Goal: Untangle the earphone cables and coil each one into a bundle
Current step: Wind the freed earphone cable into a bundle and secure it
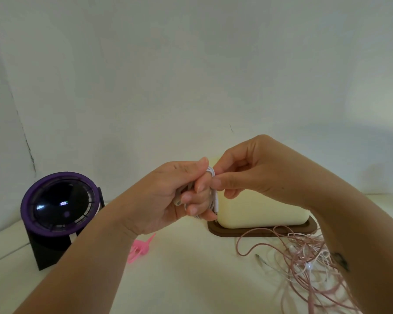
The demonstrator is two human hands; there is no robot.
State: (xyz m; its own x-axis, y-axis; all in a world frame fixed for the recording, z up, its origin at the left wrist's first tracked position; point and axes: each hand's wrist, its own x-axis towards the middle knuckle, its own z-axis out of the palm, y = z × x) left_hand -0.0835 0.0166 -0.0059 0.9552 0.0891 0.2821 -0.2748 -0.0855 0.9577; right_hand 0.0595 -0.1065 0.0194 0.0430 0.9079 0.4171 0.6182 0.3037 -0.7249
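Observation:
Above the table, my left hand [184,196] grips a coiled white earphone cable [213,196], its loops wound around the curled fingers. My right hand [243,171] pinches the top of that coil between thumb and forefinger, right beside the left hand's fingertips. Much of the coil is hidden inside the two hands. A tangle of pink and white earphone cables [309,261] lies on the table at the lower right, partly under my right forearm.
A purple-rimmed fan on a black stand [59,207] sits at the left. A cream lamp-like block [259,211] rests on a dark wooden base [236,232] behind the hands. A pink hair clip [138,249] lies near my left forearm. A white wall is close behind.

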